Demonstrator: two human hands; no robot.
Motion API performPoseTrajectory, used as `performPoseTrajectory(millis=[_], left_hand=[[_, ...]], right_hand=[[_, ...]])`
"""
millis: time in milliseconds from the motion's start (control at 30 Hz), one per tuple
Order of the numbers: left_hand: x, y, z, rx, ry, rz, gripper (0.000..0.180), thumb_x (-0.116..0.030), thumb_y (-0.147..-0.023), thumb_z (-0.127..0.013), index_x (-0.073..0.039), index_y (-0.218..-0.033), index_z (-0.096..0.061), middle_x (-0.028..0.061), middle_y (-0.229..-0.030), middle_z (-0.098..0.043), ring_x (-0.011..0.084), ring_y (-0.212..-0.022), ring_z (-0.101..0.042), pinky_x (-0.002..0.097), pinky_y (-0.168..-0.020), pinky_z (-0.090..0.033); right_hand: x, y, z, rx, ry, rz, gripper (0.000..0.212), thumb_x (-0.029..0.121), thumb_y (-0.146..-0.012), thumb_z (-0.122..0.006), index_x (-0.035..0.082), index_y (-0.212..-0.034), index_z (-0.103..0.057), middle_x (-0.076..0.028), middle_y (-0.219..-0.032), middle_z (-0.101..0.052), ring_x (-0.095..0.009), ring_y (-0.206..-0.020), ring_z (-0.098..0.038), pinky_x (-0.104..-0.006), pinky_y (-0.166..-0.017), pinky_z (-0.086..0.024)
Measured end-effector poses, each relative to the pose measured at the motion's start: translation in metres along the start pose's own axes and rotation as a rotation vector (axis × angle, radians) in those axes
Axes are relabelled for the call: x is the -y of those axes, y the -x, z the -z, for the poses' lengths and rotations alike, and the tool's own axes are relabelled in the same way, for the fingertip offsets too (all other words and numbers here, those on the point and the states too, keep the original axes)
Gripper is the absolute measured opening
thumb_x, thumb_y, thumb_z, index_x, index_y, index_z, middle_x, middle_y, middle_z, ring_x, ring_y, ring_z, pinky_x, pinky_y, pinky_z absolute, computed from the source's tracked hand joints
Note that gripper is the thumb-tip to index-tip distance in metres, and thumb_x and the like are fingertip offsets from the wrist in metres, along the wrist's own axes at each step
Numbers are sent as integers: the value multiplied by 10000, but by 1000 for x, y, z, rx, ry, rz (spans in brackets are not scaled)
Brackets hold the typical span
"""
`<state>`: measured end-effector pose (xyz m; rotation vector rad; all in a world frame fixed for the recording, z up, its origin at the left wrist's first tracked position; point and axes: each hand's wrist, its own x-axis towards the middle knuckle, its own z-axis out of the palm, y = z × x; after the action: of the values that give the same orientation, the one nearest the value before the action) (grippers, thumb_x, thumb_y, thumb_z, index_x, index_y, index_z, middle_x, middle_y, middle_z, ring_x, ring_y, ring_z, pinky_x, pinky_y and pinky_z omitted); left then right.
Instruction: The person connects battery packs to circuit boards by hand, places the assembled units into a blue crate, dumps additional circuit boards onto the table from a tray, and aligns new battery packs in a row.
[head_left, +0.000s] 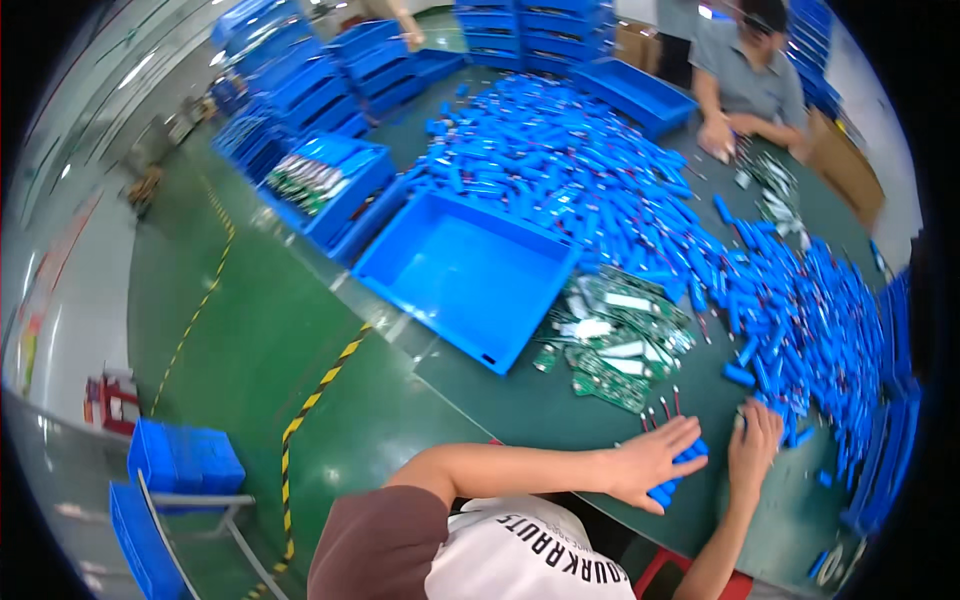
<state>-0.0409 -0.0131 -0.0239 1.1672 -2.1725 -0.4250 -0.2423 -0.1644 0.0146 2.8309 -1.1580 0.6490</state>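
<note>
My left hand (652,464) lies with its fingers stretched over a small row of blue battery cells (662,492) near the table's front edge. Thin red and dark leads with white ends (664,408) stick out beyond those fingers. To the right, my right hand (755,443) is bent at the edge of a large heap of blue battery cells (820,335). A bit of blue shows between its thumb and fingers, apparently one cell; the fingers hide most of it. Just ahead of my left hand lies a pile of green circuit boards (625,345).
A blue tray (465,265) stands left of the boards. Behind it spreads a bigger heap of blue cells (560,160). Blue bins (345,170) line the left edge, one holding boards. Across the table a person (750,80) works beside more boards (778,190). Blue crates (890,450) flank the right.
</note>
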Motion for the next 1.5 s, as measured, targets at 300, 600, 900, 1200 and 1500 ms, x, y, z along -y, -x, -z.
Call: performPoseTrajectory(millis=[300, 600, 900, 1200, 1500], left_hand=[[5, -8, 7, 13, 3, 23, 1187, -538, -668, -821, 146, -1485, -296, 332, -1515, -339, 474, -1473, -258, 529, -1245, -184], [4, -7, 7, -6, 17, 12, 1183, -512, -643, -835, 157, -1468, -314, 322, -1501, -366, 462, -1463, -282, 533, -1243, -193], [5, -4, 12, -38, 131, 0, 1101, -475, -628, -861, 102, -1438, -387, 312, -1448, -406, 499, -1384, -348, 559, -1203, -252], [-6, -25, 32, 89, 15, 92, 1094, -490, -715, -842, 123, -1472, -347, 345, -1591, -182, 493, -1508, -172, 524, -1231, -229], [-1, -15, 26, 48, 29, 59, 1172, -466, -619, -889, 31, -1521, -329, 363, -1583, -209, 543, -1478, -209, 573, -1219, -220]], right_hand=[[-37, 35, 32, -450, -79, -218, 280, -65, -917, -629, -28, -1195, -636, -137, -1175, -654, -264, -1099, -634, -351, -841, -541], [10, 24, -15, -79, -940, -404, 224, 13, -987, -629, -32, -1204, -606, -73, -1056, -661, -149, -876, -669, -270, -803, -545], [12, 33, 0, -451, -933, -773, 204, 232, -1010, -635, 37, -1058, -675, -11, -821, -652, -88, -723, -607, -235, -648, -487], [52, -1, 6, 138, -345, -427, 156, 207, -934, -650, 58, -969, -680, -175, -746, -680, -345, -695, -675, -459, -629, -506], [25, -60, -8, 7, -77, 23, 480, 29, -834, -711, 105, -1299, -621, -195, -1281, -615, -382, -1196, -592, -445, -991, -499]])
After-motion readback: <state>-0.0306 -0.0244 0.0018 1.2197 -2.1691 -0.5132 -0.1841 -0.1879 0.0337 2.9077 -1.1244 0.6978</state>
